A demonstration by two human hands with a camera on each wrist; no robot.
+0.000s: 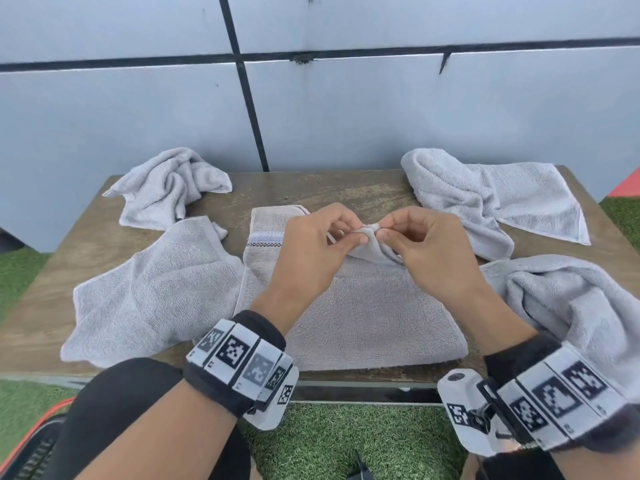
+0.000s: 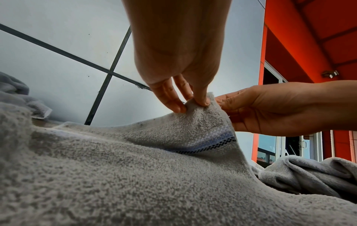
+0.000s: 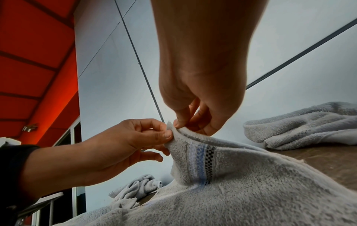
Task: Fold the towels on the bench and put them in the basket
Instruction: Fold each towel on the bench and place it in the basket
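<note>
A grey towel (image 1: 374,317) with a blue and black checked stripe lies flat in the middle of the wooden bench (image 1: 311,188). Its far right corner is lifted off the bench. My left hand (image 1: 356,232) pinches that corner between thumb and fingers. My right hand (image 1: 383,230) pinches the same corner from the right, fingertips almost touching the left's. The left wrist view shows the left hand (image 2: 190,105) on the raised tip of the towel (image 2: 135,168). In the right wrist view the right hand (image 3: 185,126) pinches the hem of the towel (image 3: 251,191).
Several crumpled grey towels lie around the middle one: at the far left (image 1: 169,185), near left (image 1: 149,289), far right (image 1: 485,195) and near right (image 1: 571,299). A red-rimmed dark slotted object (image 1: 31,445) shows at the lower left on green turf. A grey panelled wall stands behind the bench.
</note>
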